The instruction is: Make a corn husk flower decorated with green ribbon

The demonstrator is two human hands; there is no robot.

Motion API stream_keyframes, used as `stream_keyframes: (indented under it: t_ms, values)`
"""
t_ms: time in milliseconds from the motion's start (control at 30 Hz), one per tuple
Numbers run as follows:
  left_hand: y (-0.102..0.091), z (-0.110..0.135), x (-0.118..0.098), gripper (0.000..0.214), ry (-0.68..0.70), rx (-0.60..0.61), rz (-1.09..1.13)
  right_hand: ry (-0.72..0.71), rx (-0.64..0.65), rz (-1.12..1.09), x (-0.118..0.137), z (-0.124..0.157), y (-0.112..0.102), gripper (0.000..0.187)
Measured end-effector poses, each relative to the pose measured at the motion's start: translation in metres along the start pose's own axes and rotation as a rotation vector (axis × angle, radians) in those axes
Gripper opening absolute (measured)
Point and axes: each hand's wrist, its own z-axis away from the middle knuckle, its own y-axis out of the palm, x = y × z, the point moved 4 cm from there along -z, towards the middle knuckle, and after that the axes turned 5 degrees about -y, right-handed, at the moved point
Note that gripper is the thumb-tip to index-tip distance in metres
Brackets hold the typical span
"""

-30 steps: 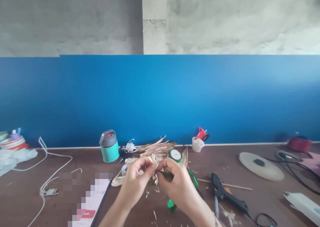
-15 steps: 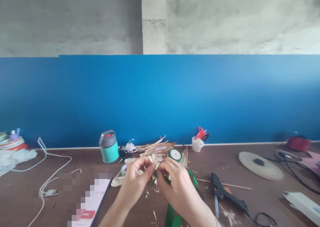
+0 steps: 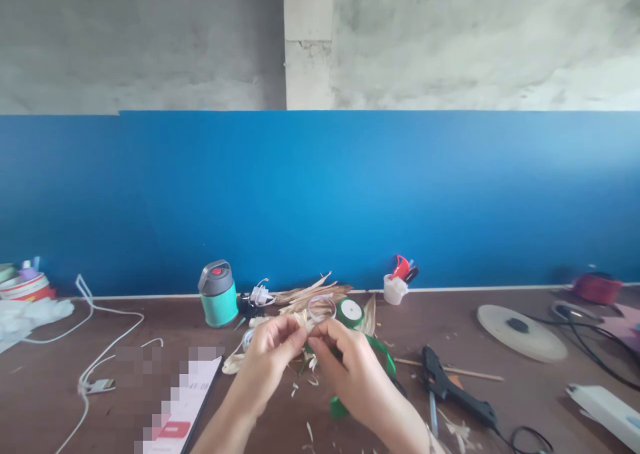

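Note:
My left hand (image 3: 273, 354) is closed in a pinch on a pale strip of dried husk (image 3: 301, 317), whose end shows above the fingertips. Close beside it, my right hand (image 3: 347, 364) also pinches thumb against forefinger; what lies between those fingertips is too small to make out. Just beyond the hands are a spool of green ribbon (image 3: 350, 313), a roll of clear tape (image 3: 321, 307) and a heap of dried husks (image 3: 320, 293). Loose green ribbon (image 3: 384, 355) curves behind my right hand, and another green piece (image 3: 339, 407) shows below it.
A black glue gun (image 3: 457, 391) and a thin wooden stick (image 3: 473, 372) lie to the right. Farther right is a pale round lid (image 3: 523, 333). A turquoise flask (image 3: 219, 297), a phone (image 3: 187, 401) and white cables (image 3: 113, 334) are on the left. A white cup (image 3: 394, 289) holds pens.
Both hands stay close together, with the right fingertips shifted slightly left. The green ribbon hanging below the right hand has mostly gone from sight, leaving a short piece.

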Motion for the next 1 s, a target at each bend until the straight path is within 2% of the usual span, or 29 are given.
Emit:
stream_keyframes:
  t_ms: [167, 367, 567, 767, 867, 1000]
  values:
    - [0.002, -0.001, 0.003, 0.033, -0.018, 0.068, -0.016, -0.032, 0.043, 0.034, 0.000, 0.002, -0.006, 0.008]
    - [0.002, 0.000, 0.000, 0.033, 0.006, 0.041, -0.065, -0.076, 0.036, 0.151, 0.005, 0.001, -0.011, 0.013]
    - [0.001, 0.004, -0.003, 0.032, 0.045, 0.021, -0.189, -0.189, 0.008, 0.251, 0.012, 0.000, -0.013, 0.017]
    - [-0.001, 0.002, 0.000, 0.031, 0.011, 0.006, -0.176, -0.069, 0.002, 0.066, 0.007, 0.000, -0.007, 0.021]
    - [-0.001, -0.001, 0.003, 0.031, -0.028, 0.012, -0.074, -0.008, -0.044, 0.007, 0.004, 0.000, -0.003, 0.021]
    - [0.002, -0.002, 0.004, 0.028, -0.086, 0.044, 0.083, 0.049, -0.036, -0.095, 0.003, -0.001, -0.001, 0.017]
